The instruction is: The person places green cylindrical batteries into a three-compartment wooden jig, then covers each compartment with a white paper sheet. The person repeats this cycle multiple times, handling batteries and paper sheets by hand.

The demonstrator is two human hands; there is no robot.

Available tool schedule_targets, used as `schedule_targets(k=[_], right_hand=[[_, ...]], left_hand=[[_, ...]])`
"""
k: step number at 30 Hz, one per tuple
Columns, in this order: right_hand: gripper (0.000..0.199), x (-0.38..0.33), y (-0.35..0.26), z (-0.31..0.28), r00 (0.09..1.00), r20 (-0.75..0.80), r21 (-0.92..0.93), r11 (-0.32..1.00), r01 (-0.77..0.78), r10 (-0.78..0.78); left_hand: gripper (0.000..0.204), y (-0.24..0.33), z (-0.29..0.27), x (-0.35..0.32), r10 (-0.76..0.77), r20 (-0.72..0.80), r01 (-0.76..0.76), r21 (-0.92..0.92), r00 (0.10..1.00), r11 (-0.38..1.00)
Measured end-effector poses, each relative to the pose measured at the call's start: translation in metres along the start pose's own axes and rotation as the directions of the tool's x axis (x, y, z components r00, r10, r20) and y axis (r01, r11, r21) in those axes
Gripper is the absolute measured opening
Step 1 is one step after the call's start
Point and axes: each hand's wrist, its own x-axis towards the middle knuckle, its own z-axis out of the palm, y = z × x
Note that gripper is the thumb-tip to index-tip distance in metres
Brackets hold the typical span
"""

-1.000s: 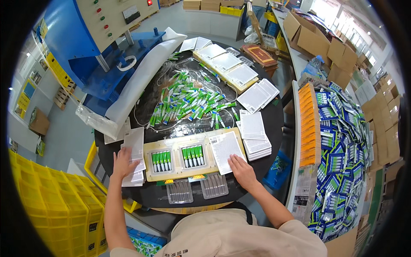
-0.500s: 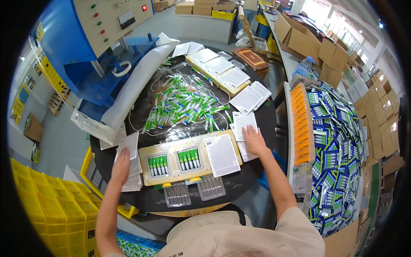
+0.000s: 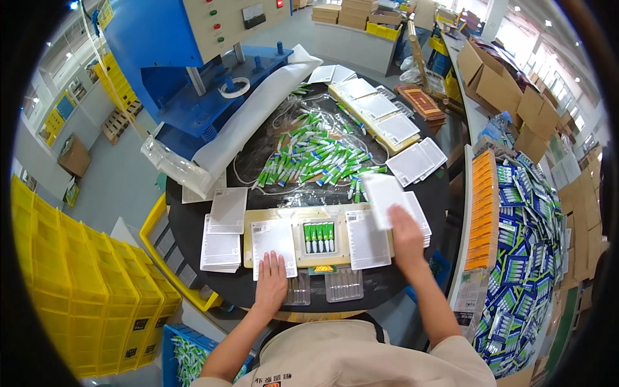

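Observation:
My left hand [image 3: 271, 280] lies with fingers stretched out flat on the lower edge of a white printed card [image 3: 273, 242]. That card covers the left end of a pale yellow tray [image 3: 293, 258]. In the tray's middle opening, several green-and-white tubes [image 3: 318, 237] stand side by side in a clear blister. Another white card [image 3: 368, 242] covers the right end. My right hand [image 3: 406, 235], smeared by motion, grips a tilted white card [image 3: 383, 198] above a card stack [image 3: 418, 216]. More cards lie in a stack [image 3: 220, 251] on the left.
Loose tubes [image 3: 316, 151] are heaped mid-table, behind the tray. Two clear blisters [image 3: 344, 285] lie before it. A second card-covered tray [image 3: 387, 126] sits farther back. A blue machine [image 3: 187, 116] stands left, yellow crates [image 3: 84, 290] nearer. Packaged tubes [image 3: 516, 271] fill the right side.
My left hand has moved from the left stack to the tray, where a card now covers the left tubes. My right hand has raised a card off the right stack. The view has shifted.

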Motion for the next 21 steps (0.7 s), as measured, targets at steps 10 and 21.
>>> schedule_targets(k=[10,21], right_hand=[[0.043,-0.045,-0.158,0.062,0.961,0.241,0.012,0.991,0.134,-0.133],[0.061,-0.046,-0.154,0.077,0.909,0.353,0.071,0.976,0.208,-0.219]], left_hand=[[0.063,-0.024,0.004,-0.010,0.053,0.055,-0.052,-0.018,0.997,0.998],[0.080,-0.040,0.004,0.001,0.090,0.097,-0.064,-0.242,0.991,0.968]])
